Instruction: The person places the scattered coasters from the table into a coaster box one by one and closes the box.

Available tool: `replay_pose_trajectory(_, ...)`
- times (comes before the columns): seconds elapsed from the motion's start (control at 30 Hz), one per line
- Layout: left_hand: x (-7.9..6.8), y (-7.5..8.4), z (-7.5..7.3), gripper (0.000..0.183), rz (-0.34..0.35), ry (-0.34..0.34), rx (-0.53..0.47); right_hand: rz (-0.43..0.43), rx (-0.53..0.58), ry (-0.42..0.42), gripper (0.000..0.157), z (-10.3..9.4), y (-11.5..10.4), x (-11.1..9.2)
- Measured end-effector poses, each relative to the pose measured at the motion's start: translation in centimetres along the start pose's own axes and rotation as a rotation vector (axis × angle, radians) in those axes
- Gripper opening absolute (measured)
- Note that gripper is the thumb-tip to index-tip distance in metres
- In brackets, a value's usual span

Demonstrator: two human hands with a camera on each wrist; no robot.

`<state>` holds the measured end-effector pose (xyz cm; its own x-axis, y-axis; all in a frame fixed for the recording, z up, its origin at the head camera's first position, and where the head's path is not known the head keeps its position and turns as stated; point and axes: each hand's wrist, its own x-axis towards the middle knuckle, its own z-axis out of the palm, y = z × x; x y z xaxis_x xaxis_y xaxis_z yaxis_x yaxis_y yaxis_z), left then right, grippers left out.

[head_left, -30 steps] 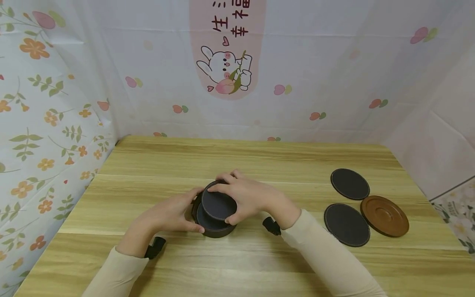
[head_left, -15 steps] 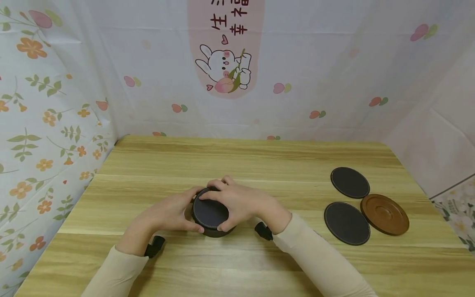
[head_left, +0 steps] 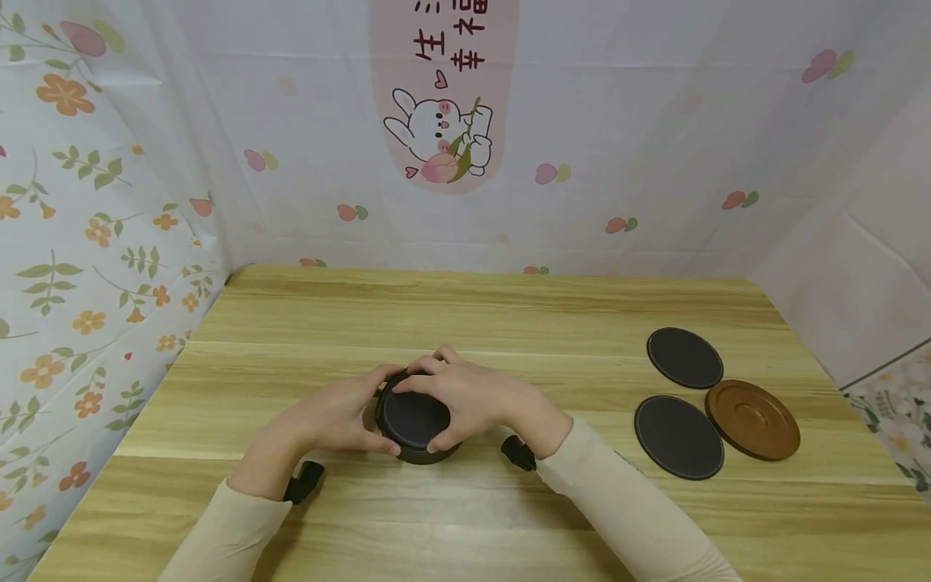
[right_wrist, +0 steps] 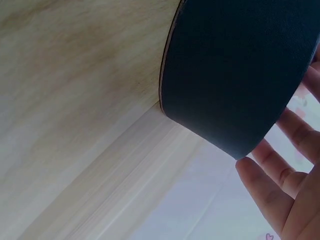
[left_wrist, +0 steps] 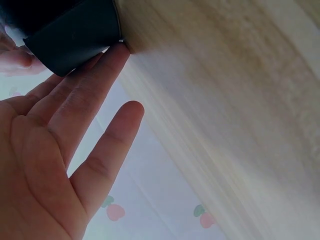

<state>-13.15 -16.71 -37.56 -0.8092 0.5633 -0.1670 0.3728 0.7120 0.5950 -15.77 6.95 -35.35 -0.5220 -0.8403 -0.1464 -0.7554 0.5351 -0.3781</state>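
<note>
In the head view a round black holder (head_left: 427, 457) stands on the table, left of the middle. Around its left side my left hand (head_left: 330, 416) grips it, thumb in front and fingers behind. A black round coaster (head_left: 413, 420) with a stitched edge lies at the holder's mouth, slightly tilted. My right hand (head_left: 476, 392) pinches this coaster by its rim from the right and above. Both wrist views show the holder's smooth dark wall (right_wrist: 235, 70) close up, with fingertips against it. What lies under the coaster is hidden.
On the right of the wooden table (head_left: 509, 517) lie two flat black coasters, one farther back (head_left: 685, 357) and one nearer (head_left: 680, 437). Touching or close beside them is a brown round lid (head_left: 752, 420) with a raised centre. A printed cloth (head_left: 618, 121) hangs behind.
My right hand has moved slightly left and down, bringing the coaster from a steep tilt to nearly level over the holder. The left hand keeps its grip in place.
</note>
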Motion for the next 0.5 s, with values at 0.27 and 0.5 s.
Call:
replay_pose_trajectory(0.27, -0.1, 0.0, 0.0, 0.107, -0.008, -0.003, -0.011, 0.04, 0.047, 0.044, 0.075, 0.0, 0.8, -1.5)
replay_pose_trajectory(0.5, -0.1, 0.1, 0.0, 0.106, -0.007, 0.011, -0.005, 0.111, 0.103, 0.103, 0.076, -0.1, 2.2, -4.3)
